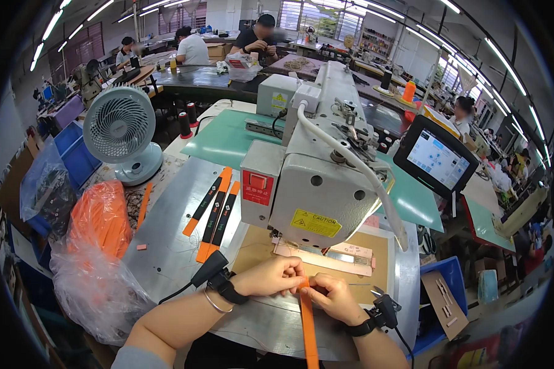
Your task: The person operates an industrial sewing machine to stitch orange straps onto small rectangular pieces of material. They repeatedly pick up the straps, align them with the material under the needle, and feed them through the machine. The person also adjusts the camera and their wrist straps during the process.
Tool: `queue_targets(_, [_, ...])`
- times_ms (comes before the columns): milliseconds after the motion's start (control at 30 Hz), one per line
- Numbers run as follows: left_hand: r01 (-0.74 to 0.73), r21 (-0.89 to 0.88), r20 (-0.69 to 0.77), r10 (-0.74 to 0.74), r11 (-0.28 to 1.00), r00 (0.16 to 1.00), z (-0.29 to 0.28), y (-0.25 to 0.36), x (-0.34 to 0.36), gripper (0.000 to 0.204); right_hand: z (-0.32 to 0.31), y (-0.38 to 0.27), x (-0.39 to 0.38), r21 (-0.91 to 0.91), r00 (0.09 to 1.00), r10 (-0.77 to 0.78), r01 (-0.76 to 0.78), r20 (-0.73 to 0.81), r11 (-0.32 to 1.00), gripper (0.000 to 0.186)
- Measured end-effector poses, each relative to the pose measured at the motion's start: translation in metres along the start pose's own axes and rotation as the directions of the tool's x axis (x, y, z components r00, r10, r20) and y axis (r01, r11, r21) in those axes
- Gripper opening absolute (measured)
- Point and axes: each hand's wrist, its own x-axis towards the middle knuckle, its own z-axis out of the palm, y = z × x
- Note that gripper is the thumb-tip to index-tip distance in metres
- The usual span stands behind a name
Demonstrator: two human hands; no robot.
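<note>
An orange strip (pixel 309 329) runs down from my fingers past the lower edge of the view. My left hand (pixel 277 277) is closed at its upper end, and my right hand (pixel 331 295) grips it just right of there with bent fingers. Both are in front of the sewing machine's grey head (pixel 308 190), over a tan template board (pixel 254 243) with pale pink pieces (pixel 295 252) set in it. To the left, several orange and black strips (pixel 216 218) lie on the metal plate (pixel 160 234).
A white fan (pixel 118 126), bagged orange strips (pixel 98 221) and blue bins (pixel 74 154) stand at left. At right are a touchscreen (pixel 434 157) and a blue bin (pixel 440 277) holding cardboard (pixel 443 304). Several other people (pixel 194 52) are at tables further back.
</note>
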Motion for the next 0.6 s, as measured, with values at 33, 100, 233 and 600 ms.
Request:
queue_targets(33, [-0.007, 0.005, -0.001, 0.007, 1.000, 1.000, -0.002, -0.002, 0.001, 0.013, 0.001, 0.000, 0.000, 0.020, 1.000, 0.009, -0.009, 0.000, 1.000, 0.017])
queue_targets(100, [-0.010, 0.013, -0.001, 0.010, 1.000, 1.000, -0.004, -0.003, 0.001, 0.013, 0.001, 0.001, 0.001, 0.060, 1.000, 0.024, -0.024, -0.001, 0.998, 0.014])
queue_targets(233, [0.015, 0.002, 0.013, -0.015, 1.000, 1.000, -0.008, -0.001, 0.001, 0.014, 0.000, 0.000, 0.000, 0.057, 0.994, 0.104, -0.105, 0.016, 0.993, 0.018])
queue_targets(600, [0.049, -0.034, 0.048, -0.047, 0.998, 0.998, -0.010, 0.001, 0.000, 0.015, -0.001, 0.005, 0.001, 0.096, 0.993, 0.115, -0.116, 0.021, 0.989, 0.020])
